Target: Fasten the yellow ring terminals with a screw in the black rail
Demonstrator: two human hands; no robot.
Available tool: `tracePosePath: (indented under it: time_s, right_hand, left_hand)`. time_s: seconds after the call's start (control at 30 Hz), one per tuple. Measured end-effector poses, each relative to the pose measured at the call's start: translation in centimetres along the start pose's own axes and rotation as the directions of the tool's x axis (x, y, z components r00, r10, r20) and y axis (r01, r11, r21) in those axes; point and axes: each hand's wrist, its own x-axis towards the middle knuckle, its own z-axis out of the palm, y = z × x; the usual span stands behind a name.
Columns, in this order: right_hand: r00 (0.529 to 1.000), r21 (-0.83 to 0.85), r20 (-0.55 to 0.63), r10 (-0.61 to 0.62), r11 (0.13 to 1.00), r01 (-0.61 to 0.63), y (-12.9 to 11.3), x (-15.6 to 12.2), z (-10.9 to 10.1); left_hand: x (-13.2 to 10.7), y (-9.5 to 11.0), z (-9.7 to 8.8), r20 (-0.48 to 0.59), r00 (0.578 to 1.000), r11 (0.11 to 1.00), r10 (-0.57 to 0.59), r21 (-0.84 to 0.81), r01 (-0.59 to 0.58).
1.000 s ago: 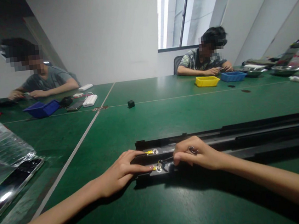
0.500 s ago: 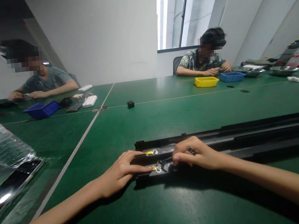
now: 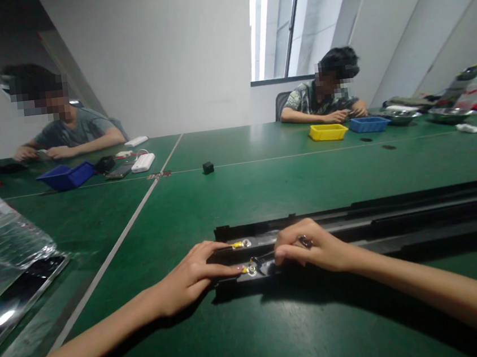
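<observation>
A long black rail (image 3: 396, 221) lies across the green table (image 3: 265, 192) in front of me. My left hand (image 3: 191, 277) rests on its left end, fingers stretched out and pressing beside a yellow terminal with a silver ring (image 3: 250, 268). A second yellow terminal (image 3: 241, 244) sits just behind it. My right hand (image 3: 309, 247) is closed in a pinch on a small thin tool whose tip points at the near terminal. A ring shows on one finger of that hand.
A plastic water bottle (image 3: 5, 231) and a phone (image 3: 9, 307) lie at the left. A small black cube (image 3: 208, 167) sits mid-table. Two people work at the far side, near a blue bin (image 3: 66, 175), a yellow bin (image 3: 328, 131) and another blue bin (image 3: 369, 124).
My right hand has crept slightly left along the rail. The left hand has stayed in place.
</observation>
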Motion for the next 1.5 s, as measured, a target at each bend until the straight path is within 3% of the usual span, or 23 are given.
tracePosePath:
  time_s: [1.5]
  right_hand:
    - [1.0, 0.004, 0.012, 0.017, 1.0, -0.017, 0.05, -0.01, 0.01]
  left_hand:
    - [0.05, 0.03, -0.12, 0.013, 1.0, 1.0, -0.017, -0.002, 0.017]
